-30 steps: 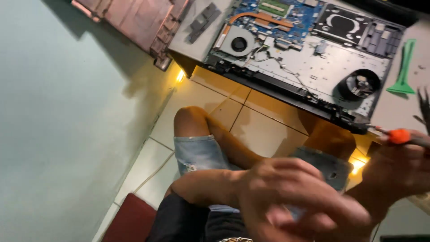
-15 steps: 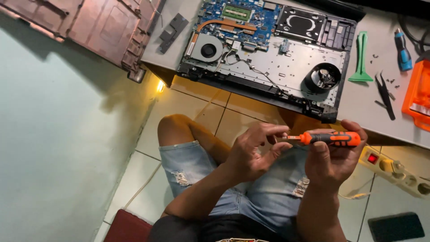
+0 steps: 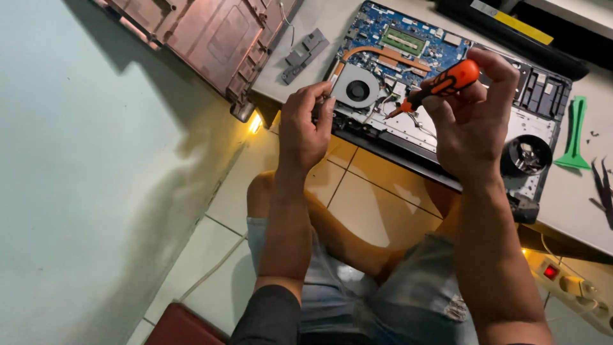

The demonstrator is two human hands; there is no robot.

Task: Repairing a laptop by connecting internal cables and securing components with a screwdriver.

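Right hand (image 3: 469, 124): closed around an orange screwdriver (image 3: 440, 84), its tip slanting down toward 8 o'clock over the opened laptop (image 3: 440, 89).
Left hand (image 3: 305, 124): fingers curled at the laptop's near edge, just beside the round fan (image 3: 355, 87); whether it pinches anything, I cannot tell.
Laptop: lies on the white surface (image 3: 568, 198), circuit board exposed.
Green pry tool (image 3: 573, 134): at 3 o'clock of the laptop.
Pink cover (image 3: 211, 38): at 10 o'clock.
Power strip (image 3: 571, 287): on the floor, at 4 o'clock.

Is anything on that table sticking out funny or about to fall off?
Yes. The opened laptop juts past the table edge above the knees, and its pink bottom cover also overhangs at the table's left end.
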